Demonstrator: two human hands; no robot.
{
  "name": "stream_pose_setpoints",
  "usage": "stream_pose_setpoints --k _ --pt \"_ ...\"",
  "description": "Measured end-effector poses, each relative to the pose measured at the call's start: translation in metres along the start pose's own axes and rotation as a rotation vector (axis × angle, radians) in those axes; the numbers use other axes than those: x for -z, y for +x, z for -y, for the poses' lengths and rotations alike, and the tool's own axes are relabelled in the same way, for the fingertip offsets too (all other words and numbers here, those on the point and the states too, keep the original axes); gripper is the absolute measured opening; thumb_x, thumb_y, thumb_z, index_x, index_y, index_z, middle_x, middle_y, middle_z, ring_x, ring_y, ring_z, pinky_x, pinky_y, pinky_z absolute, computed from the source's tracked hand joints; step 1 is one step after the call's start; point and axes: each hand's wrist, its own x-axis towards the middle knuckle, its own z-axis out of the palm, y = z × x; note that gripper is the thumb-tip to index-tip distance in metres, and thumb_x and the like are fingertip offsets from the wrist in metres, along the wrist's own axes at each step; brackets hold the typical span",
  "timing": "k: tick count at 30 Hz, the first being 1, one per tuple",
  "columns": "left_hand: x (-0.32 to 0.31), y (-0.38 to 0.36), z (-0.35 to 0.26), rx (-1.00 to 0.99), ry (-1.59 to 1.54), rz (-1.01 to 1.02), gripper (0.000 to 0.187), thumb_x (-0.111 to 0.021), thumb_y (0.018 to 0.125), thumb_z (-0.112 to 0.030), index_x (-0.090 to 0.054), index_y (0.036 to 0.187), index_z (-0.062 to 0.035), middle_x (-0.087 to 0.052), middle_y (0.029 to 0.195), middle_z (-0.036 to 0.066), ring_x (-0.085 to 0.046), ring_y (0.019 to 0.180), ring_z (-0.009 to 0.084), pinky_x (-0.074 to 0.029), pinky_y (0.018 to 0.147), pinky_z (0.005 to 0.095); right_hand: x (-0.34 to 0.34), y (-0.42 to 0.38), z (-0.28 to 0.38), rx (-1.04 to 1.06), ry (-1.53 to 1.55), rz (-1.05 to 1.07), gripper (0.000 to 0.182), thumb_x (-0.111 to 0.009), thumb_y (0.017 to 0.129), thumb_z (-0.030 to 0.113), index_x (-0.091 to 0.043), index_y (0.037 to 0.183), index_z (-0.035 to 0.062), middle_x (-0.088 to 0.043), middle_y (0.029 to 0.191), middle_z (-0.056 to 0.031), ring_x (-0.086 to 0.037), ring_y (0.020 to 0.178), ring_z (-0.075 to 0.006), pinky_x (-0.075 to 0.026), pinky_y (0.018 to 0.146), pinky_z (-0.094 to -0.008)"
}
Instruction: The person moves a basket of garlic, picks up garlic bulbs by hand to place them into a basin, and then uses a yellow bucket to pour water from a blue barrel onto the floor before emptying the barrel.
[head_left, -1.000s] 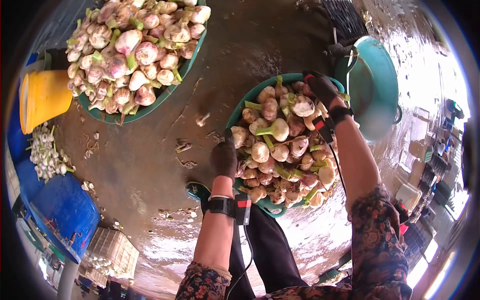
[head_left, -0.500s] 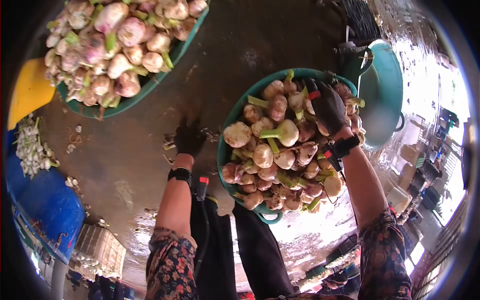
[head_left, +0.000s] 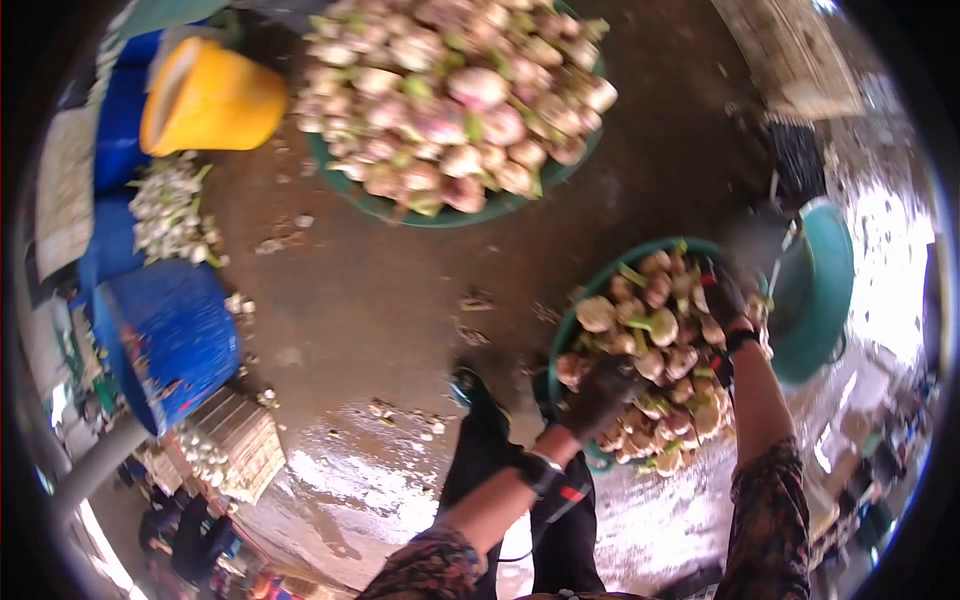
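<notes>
Left hand [head_left: 600, 392], dark glove: closed on near rim of green basin [head_left: 585, 310]. Right hand [head_left: 722, 295], dark glove: gripping far rim. Basin round, heaped with knobbly pale-pink bulbs [head_left: 655, 360]. Beyond basin: 2nd heaped basin [head_left: 420, 212]; yellow bucket [head_left: 210, 98]. Right of basin: empty teal basin [head_left: 815, 290]. Floor [head_left: 380, 300] wet, brown, littered; bare stretch left of basin.

left hand [head_left: 600, 395] back from the floor onto the basin's [head_left: 560, 345] near rim
</notes>
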Motion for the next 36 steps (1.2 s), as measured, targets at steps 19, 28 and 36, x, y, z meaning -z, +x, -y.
stream_pose_setpoints --k 19,28,36 --pt "0.354 -0.428 0.028 1.066 0.324 -0.539 0.066 -0.058 0.074 -0.052 -0.052 0.114 0.0002 -0.054 0.114 0.021 -0.051 0.108 0.0314 -0.038 0.094 0.0347 -0.050 -0.275 0.066 0.067 -0.245 0.508 0.041 -0.049 0.080 0.045 -0.066 0.077 0.0080 -0.062 0.077 -0.0196 -0.059 0.082 -0.0353 -0.047 0.069 -0.0419" --pt "0.308 -0.535 0.017 1.255 0.041 -0.615 0.073 -0.070 0.069 -0.044 -0.043 0.119 0.0011 -0.060 0.103 0.019 -0.055 0.100 0.0245 -0.043 0.087 0.0316 0.106 -0.269 0.224 0.171 -0.181 0.486 0.037 -0.038 0.089 0.040 -0.061 0.096 0.0122 -0.062 0.079 -0.0195 -0.061 0.078 -0.0351 -0.046 0.073 -0.0430" --pt "0.385 -0.473 -0.016 1.087 -0.138 -0.765 0.074 -0.074 0.067 -0.034 -0.041 0.123 0.0002 -0.053 0.113 0.021 -0.054 0.102 0.0274 -0.045 0.084 0.0340 0.147 -0.160 0.407 0.061 0.428 0.354 0.040 -0.054 0.080 0.042 -0.061 0.091 0.0033 -0.062 0.076 -0.0094 -0.058 0.063 -0.0191 -0.044 0.054 -0.0327"
